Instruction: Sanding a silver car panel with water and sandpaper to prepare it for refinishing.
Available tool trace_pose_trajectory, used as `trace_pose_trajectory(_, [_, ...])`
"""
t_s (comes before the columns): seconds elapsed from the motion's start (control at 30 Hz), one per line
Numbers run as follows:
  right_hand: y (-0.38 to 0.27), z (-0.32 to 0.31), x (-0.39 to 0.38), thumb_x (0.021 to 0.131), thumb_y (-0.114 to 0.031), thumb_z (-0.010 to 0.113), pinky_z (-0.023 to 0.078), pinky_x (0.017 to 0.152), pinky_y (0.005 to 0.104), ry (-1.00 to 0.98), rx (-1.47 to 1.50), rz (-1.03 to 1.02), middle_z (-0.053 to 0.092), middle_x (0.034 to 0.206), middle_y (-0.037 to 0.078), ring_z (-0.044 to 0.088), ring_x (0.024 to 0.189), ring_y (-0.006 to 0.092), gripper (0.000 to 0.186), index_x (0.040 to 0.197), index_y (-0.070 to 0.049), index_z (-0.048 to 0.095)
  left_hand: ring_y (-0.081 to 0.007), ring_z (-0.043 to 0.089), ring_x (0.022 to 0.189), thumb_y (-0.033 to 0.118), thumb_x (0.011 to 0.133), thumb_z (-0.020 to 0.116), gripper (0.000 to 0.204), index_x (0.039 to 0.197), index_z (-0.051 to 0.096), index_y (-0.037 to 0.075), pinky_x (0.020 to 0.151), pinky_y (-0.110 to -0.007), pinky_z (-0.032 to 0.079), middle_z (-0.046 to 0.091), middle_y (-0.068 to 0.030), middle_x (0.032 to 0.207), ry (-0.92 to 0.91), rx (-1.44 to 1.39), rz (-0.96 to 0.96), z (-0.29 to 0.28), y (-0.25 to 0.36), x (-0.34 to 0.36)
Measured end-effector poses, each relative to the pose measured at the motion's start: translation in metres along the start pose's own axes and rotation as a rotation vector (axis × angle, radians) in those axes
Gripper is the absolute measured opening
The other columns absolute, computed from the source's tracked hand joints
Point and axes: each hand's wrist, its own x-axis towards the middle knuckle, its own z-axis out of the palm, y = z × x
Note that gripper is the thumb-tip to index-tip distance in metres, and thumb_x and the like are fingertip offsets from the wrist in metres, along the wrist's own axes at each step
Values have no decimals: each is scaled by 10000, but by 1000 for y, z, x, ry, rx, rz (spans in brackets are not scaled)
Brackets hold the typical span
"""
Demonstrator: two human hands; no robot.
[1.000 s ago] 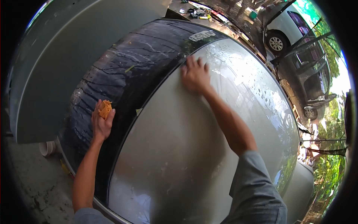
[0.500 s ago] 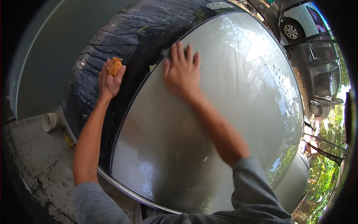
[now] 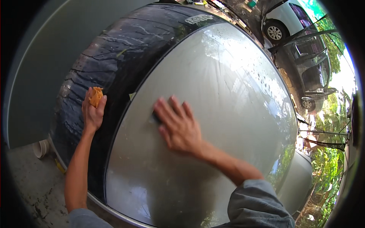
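Observation:
My left hand (image 3: 94, 108) grips a crumpled orange cloth (image 3: 97, 95) and rests on the dark, wet, streaked band (image 3: 114, 57) of the car's surface. My right hand (image 3: 178, 129) lies on the curved silver panel (image 3: 228, 106), fingers spread and somewhat smeared by motion. A small dark shape shows beneath its fingertips, too hidden to identify. A thin seam divides the silver panel from the dark band.
A large grey panel (image 3: 34, 76) stands along the left. A pale cylindrical container (image 3: 40, 149) sits on a grey surface (image 3: 26, 178) at lower left. At upper right are a white vehicle (image 3: 285, 19), a dark vehicle (image 3: 311, 68) and foliage (image 3: 323, 171).
My right hand has swept down and left over the silver panel, away from the seam's upper part. My left hand, still gripping the cloth, stays on the dark band as the view shifts.

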Motion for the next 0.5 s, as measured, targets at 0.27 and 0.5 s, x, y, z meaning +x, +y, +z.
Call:
trace_pose_trajectory(0.27, [34, -13, 3, 951, -260, 451, 206, 1155, 562, 45, -3, 122, 371, 1535, 147, 315, 1408, 433, 563, 1471, -59, 378, -425, 376, 1367, 509, 928, 534, 738, 1393, 442, -57, 1137, -433, 281, 435, -280, 1443, -9, 26, -5, -4, -5, -2])
trace_pose_trajectory(0.5, [174, -29, 77, 965, -255, 448, 257, 1130, 541, 239, -217, 175, 437, 1483, 146, 389, 1353, 410, 487, 1412, -63, 442, -434, 396, 1346, 505, 931, 530, 742, 1411, 423, -51, 1129, -428, 293, 435, -285, 1439, -10, 1, 76, 27, 2, 21])
